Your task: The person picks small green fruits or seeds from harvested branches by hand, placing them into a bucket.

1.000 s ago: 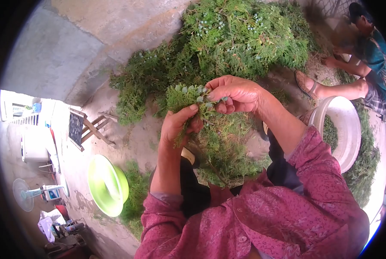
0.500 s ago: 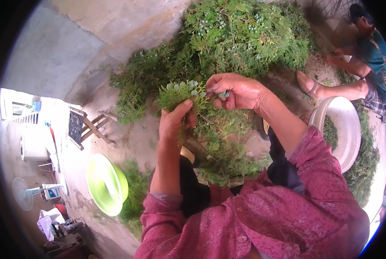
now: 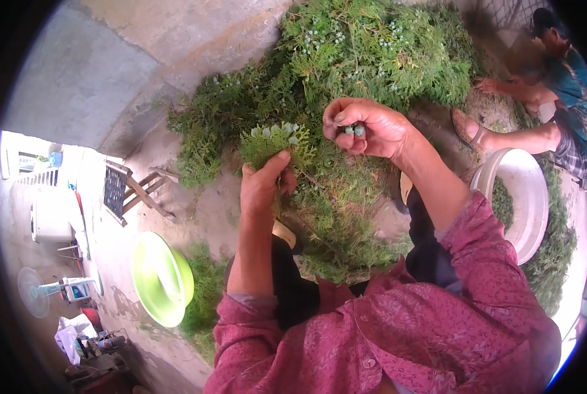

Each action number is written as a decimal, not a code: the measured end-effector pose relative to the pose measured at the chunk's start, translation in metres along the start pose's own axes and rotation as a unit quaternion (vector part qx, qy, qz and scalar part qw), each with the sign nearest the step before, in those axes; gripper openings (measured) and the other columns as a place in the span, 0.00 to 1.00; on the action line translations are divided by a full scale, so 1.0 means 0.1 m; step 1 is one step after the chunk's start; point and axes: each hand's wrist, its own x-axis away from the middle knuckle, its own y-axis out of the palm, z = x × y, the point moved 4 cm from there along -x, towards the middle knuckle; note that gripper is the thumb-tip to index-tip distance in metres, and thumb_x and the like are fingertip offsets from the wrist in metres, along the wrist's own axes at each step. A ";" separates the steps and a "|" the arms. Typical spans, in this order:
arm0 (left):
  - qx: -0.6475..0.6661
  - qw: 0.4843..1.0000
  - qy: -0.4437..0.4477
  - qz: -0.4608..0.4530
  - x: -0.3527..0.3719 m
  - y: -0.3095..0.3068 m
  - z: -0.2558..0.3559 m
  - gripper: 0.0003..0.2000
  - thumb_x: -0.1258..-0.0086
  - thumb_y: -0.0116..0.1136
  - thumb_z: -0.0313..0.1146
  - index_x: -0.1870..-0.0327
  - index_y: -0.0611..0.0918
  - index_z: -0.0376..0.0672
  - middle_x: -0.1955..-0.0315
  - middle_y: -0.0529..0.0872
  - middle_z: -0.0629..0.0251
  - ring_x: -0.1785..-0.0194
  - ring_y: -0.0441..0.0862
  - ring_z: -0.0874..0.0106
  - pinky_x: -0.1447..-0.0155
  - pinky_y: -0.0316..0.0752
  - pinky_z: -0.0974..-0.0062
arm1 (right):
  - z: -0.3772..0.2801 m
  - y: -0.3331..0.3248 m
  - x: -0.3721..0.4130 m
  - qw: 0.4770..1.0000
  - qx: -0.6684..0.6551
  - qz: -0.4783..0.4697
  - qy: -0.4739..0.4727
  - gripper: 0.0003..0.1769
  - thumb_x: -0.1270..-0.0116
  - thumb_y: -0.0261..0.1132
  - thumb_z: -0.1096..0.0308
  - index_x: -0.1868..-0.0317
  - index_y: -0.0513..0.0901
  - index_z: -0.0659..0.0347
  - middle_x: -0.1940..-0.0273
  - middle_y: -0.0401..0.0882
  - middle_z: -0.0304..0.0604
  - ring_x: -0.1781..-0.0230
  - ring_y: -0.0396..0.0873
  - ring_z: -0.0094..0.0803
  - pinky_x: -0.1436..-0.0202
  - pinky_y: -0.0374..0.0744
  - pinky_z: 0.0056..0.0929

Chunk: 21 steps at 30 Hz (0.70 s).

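Right hand [image 3: 376, 130] farther from sprig [image 3: 264, 143] in left hand [image 3: 261, 184].

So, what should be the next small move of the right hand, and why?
Perhaps bring the right hand to the sprig in the left hand. The right hand holds just a few berries, apparently with room for more, and others sit on the sprig.

Small blue-green round berries [image 3: 356, 131] in our right hand [image 3: 367, 126], a leafy green sprig [image 3: 264, 143] in our left hand [image 3: 264, 182].
We pinch the sprig between thumb and fingers, well apart from the curled right hand. Ahead lies a large heap of green, berry-studded branches [image 3: 378, 62]; a round white tub [image 3: 531, 217] holding green berries [image 3: 501, 205] stands to our right, a lime-green plastic basin [image 3: 150, 282] to our left.
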 end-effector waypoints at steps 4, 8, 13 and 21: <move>-0.026 0.999 -0.002 0.037 -0.01 0.06 -0.02 0.04 0.39 0.55 0.29 0.69 0.76 0.38 0.88 0.72 0.68 0.87 0.66 0.78 0.83 0.58 0.80 | 0.00 0.11 0.01 0.994 0.064 0.074 -0.039 0.05 0.47 0.63 0.73 0.68 0.77 0.62 0.73 0.77 0.38 0.81 0.72 0.18 0.84 0.65 0.13; -0.036 0.998 -0.005 0.041 -0.03 0.13 -0.05 0.04 0.39 0.56 0.29 0.68 0.77 0.39 0.86 0.73 0.69 0.87 0.67 0.78 0.84 0.58 0.81 | 0.14 0.10 -0.10 0.932 0.315 0.142 -0.114 0.07 0.47 0.67 0.71 0.69 0.79 0.62 0.76 0.75 0.32 0.77 0.71 0.16 0.80 0.68 0.15; -0.047 0.999 -0.006 0.022 -0.04 0.17 -0.07 0.03 0.39 0.56 0.28 0.68 0.77 0.39 0.84 0.74 0.69 0.86 0.67 0.79 0.83 0.58 0.80 | 0.07 0.16 -0.05 0.758 0.553 0.195 -0.287 0.12 0.51 0.68 0.67 0.68 0.77 0.65 0.75 0.76 0.45 0.76 0.75 0.33 0.69 0.74 0.30; -0.047 0.998 -0.029 -0.006 -0.01 0.17 -0.08 0.02 0.40 0.56 0.27 0.69 0.76 0.40 0.84 0.74 0.70 0.85 0.68 0.79 0.83 0.59 0.81 | 0.05 0.15 -0.05 0.720 0.606 0.190 -0.281 0.11 0.48 0.66 0.68 0.68 0.77 0.65 0.75 0.77 0.46 0.75 0.76 0.31 0.69 0.74 0.28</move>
